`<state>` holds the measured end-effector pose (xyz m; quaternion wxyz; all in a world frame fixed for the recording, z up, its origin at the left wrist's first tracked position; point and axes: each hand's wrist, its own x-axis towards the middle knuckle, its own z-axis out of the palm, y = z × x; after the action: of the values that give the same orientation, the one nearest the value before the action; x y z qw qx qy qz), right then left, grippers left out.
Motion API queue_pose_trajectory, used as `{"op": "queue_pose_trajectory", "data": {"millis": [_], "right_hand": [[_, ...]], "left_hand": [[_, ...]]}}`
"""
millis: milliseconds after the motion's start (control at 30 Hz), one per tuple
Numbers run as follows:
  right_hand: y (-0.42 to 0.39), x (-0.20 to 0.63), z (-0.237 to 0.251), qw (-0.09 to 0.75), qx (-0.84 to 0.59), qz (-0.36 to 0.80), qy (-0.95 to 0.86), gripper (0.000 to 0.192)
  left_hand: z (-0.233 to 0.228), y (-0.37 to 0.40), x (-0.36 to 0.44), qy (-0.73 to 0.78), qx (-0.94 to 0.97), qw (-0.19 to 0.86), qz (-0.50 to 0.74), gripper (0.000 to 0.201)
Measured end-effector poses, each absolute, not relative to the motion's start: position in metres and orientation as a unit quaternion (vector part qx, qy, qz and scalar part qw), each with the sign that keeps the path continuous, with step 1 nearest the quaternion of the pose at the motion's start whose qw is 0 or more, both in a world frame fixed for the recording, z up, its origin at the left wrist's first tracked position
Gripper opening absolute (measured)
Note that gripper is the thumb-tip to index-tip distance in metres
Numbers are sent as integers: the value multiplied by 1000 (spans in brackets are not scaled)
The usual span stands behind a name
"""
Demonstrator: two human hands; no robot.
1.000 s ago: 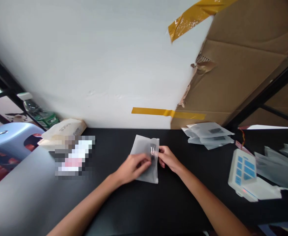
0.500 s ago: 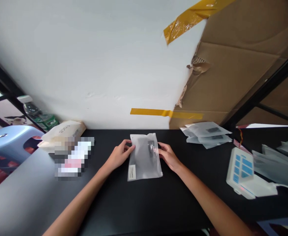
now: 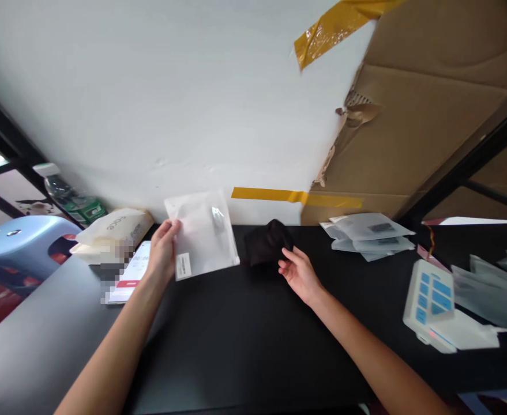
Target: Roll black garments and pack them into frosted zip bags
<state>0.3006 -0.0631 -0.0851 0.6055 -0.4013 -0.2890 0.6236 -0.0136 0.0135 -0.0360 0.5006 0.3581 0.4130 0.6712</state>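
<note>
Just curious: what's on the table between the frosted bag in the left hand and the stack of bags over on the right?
In the head view, a crumpled black item lies there, touched by the right hand.

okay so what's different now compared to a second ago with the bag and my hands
The frosted zip bag has gone from the table's middle up and to the left, now held by the left hand alone. The right hand let go of it and now touches a black bundle newly out on the table. The stack of bags and white keypad device stayed.
</note>
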Motion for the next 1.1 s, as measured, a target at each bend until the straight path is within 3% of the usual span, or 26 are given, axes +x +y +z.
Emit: {"op": "queue_pose_trajectory", "data": {"millis": [67,133,200,267,367,467,633,933,1100], "right_hand": [[-63,306,-90,516,-448,606,-408,33],[-64,310,-90,439,-503,518,-535,34],[-66,314,-87,442,-537,382,-608,42],[-69,314,-79,497,-535,298,-615,47],[-69,314,-70,524,-494,409,-560,53],[-69,314,-65,443,-466,540,-544,55],[-75,309,-60,385,-456,535,-598,41],[-79,305,-61,487,-479,425,-594,35],[-61,350,-49,441,-508,401,-622,35]], "left_hand": [[-36,17,-21,418,321,491,694,30],[-37,19,-22,426,302,519,676,31],[-41,16,-15,433,302,561,637,34],[-45,9,-3,442,336,598,578,36],[-49,-7,18,447,447,645,430,37],[-49,-22,34,410,576,649,281,39],[-49,-33,47,326,701,614,160,42],[-45,-40,55,303,763,542,179,45],[-51,-30,46,340,746,520,240,48]]}}
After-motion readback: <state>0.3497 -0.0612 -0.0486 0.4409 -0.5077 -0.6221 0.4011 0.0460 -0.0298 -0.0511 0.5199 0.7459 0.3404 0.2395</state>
